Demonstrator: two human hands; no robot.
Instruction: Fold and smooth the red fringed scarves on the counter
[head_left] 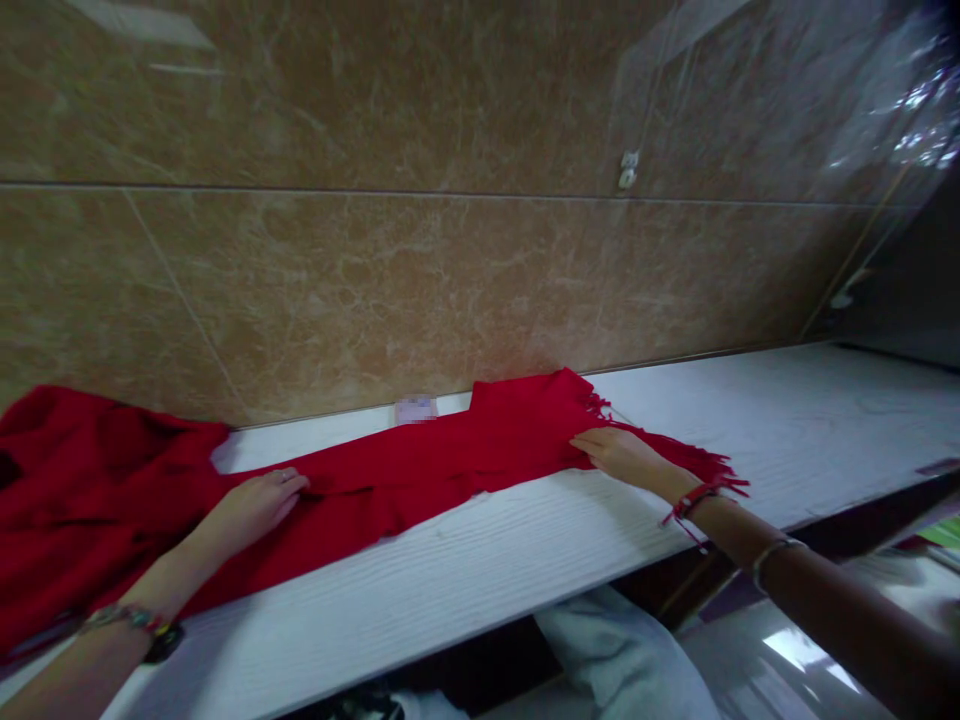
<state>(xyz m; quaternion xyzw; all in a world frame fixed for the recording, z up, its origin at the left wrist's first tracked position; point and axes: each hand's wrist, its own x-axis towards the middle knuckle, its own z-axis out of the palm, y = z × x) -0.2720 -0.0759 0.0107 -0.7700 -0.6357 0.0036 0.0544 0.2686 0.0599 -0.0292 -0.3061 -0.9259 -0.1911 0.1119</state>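
Observation:
A long red scarf (420,460) with fringed ends lies along a white wood-grain shelf (360,620), partly folded over lengthwise. Its left part is bunched in a loose heap. My left hand (259,508) rests on the scarf beside this heap, fingers stretched out along a fold. Near the fringed end my right hand (619,455) lies with its fingertips on the cloth, fingers extended and pointing left. Fringe spreads out behind and beyond my right wrist. The undersides of both hands are hidden.
A brown marbled tile wall (375,280) rises directly behind the shelf. A small pale label or card (415,410) sits at the shelf's back edge. Below the front edge are a light grey cloth (626,650) and a dark gap. A dark panel (900,280) stands at the right end.

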